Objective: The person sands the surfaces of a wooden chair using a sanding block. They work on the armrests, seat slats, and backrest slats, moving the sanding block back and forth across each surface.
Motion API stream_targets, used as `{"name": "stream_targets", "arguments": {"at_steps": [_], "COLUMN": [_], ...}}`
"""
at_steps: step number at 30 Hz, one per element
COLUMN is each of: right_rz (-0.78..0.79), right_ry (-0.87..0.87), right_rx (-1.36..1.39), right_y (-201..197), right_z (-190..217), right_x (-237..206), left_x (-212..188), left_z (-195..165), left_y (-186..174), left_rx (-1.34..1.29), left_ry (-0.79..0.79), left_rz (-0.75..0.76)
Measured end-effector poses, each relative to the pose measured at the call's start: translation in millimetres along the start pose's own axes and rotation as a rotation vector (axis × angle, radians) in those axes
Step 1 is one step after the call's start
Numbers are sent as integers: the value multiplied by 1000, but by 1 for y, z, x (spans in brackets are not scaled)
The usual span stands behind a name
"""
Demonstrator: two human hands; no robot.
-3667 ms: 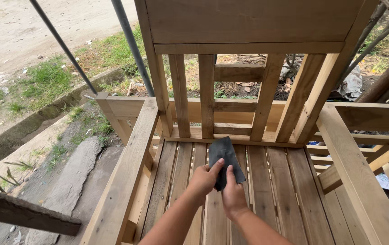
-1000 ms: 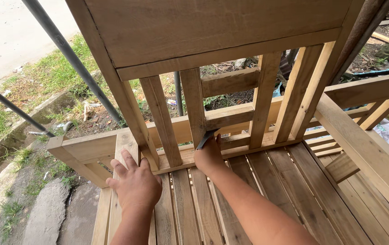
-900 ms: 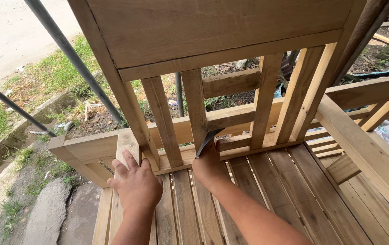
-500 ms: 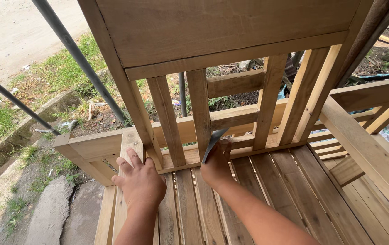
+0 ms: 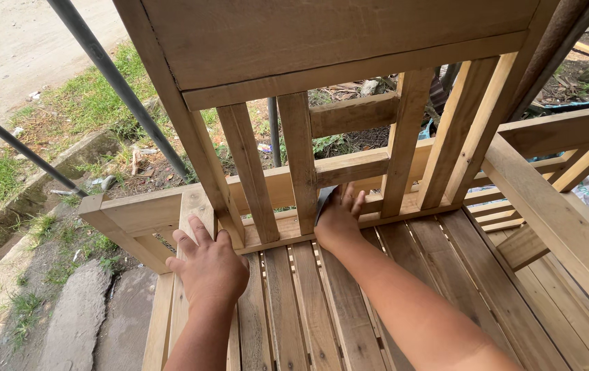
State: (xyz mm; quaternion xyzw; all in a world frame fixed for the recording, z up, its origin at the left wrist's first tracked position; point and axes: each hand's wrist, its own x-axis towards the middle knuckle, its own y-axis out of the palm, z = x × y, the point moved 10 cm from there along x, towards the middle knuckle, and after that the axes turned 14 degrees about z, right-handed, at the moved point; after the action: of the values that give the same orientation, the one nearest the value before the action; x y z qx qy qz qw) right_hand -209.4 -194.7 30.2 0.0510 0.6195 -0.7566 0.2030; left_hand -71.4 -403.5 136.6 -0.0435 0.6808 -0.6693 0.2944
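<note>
Here, right hand (image 5: pixel 337 221) grip pinching dark sandpaper (image 5: pixel 323 200) against slat (image 5: pixel 301 165) edge; left hand (image 5: pixel 206 264) spread flat.

Bright even daylight, soft shadows, sharp focus, slight wide-angle edge distortion.

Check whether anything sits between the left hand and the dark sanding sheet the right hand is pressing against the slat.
Yes. One upright back slat of the wooden chair stands between the left hand, resting on the seat's edge by the armrest, and the dark sheet. The right hand presses that sheet against the next slat.
</note>
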Motion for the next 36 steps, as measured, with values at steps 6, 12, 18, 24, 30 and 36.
{"name": "stream_targets", "arguments": {"at_steps": [6, 12, 18, 24, 30, 36], "right_rz": [-229, 13, -197, -475, -387, -408], "right_ry": [-233, -38, -136, -112, -164, -242], "right_rx": [-50, -160, -167, -117, 12, -119], "right_y": [-17, -2, 11, 10, -1, 0], "right_z": [18, 7, 19, 17, 9, 25], "right_x": [-10, -7, -15, -20, -6, -16], "left_x": [3, 1, 4, 4, 2, 2], "left_z": [-2, -1, -1, -1, -2, -3], "left_y": [1, 0, 2, 4, 0, 1], "left_rx": [42, 43, 18, 19, 21, 42], "left_ry": [-12, -11, -9, -5, -3, -12], "left_rz": [13, 5, 3, 2, 7, 31]}}
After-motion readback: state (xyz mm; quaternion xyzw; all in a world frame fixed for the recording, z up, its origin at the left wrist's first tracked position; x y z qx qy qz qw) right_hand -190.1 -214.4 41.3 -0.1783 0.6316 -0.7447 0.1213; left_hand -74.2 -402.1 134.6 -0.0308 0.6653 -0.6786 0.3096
